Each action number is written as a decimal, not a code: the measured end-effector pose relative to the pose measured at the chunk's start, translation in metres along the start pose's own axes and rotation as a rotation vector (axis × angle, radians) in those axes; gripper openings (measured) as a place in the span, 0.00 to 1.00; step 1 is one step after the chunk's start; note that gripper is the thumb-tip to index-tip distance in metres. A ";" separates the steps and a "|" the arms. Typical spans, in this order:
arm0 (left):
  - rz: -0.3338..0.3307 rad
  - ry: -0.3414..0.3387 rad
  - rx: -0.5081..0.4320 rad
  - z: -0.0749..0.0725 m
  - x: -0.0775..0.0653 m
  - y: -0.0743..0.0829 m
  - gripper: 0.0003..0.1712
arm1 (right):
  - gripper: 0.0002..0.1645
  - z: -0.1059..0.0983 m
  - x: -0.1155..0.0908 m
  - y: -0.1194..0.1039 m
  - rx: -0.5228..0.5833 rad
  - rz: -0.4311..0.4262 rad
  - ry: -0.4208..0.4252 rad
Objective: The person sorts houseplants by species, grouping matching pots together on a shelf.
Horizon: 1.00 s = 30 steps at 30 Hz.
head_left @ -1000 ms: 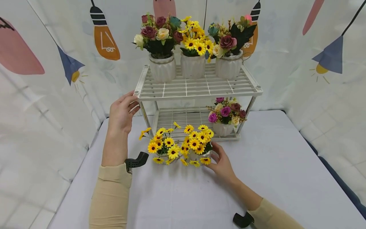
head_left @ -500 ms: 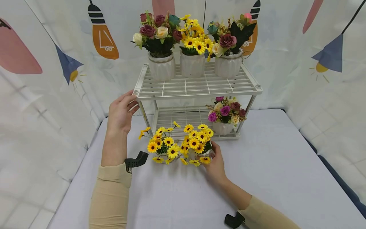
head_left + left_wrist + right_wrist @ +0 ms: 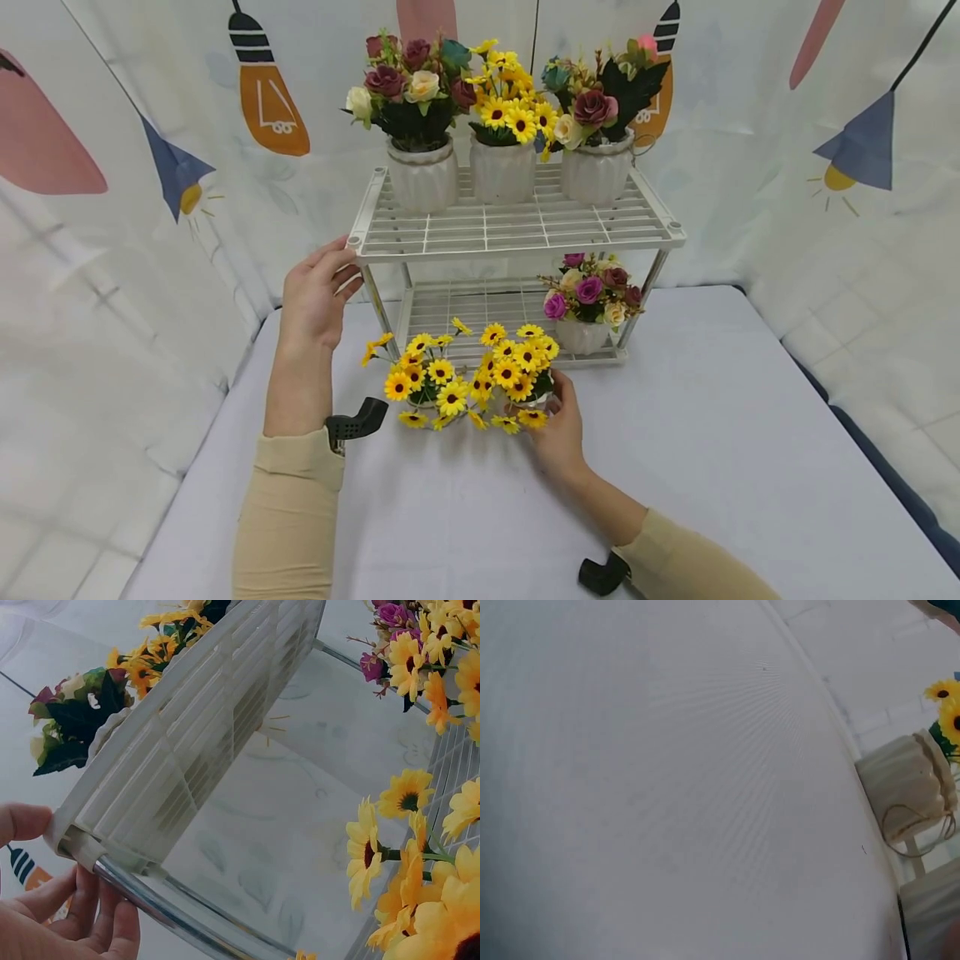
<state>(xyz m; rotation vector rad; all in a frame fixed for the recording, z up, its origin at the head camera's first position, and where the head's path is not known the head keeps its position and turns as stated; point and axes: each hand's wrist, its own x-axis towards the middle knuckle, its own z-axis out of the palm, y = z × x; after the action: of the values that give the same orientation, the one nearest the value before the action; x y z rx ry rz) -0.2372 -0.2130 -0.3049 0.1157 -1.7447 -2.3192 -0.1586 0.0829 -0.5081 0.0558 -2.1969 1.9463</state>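
My left hand grips the front left corner of a white two-tier wire rack. In the left wrist view, its thumb lies over the corner while the fingers curl beneath, by the chrome post. My right hand holds the right side of a small white pot of yellow daisies in front of the rack; flowers hide part of its fingers. Close to its left stands a similar pot of yellow daisies. The right wrist view shows a white pot tied with string.
On the top shelf stand a mixed rose pot, a yellow daisy pot and another rose pot. A purple and cream flower pot sits at the lower shelf's right end. A white cloth covers the table.
My right hand has moved slightly left and closed in around the daisy pot's side, its forearm swinging left. My left hand keeps its hold on the rack corner.
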 end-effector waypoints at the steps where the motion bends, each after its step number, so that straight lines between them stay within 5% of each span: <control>1: 0.000 0.000 0.001 0.000 0.000 0.000 0.27 | 0.50 0.000 0.000 0.000 0.002 -0.005 0.009; 10: 0.003 -0.001 -0.013 0.001 0.000 0.000 0.27 | 0.52 0.001 0.005 -0.017 0.036 -0.118 0.131; 30: -0.001 0.000 -0.002 -0.001 0.001 -0.002 0.27 | 0.49 0.041 0.053 -0.027 0.099 -0.083 0.353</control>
<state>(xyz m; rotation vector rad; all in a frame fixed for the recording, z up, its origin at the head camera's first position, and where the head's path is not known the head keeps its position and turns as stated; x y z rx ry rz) -0.2379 -0.2132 -0.3067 0.1161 -1.7422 -2.3217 -0.2110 0.0443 -0.4774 -0.1662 -1.8436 1.8535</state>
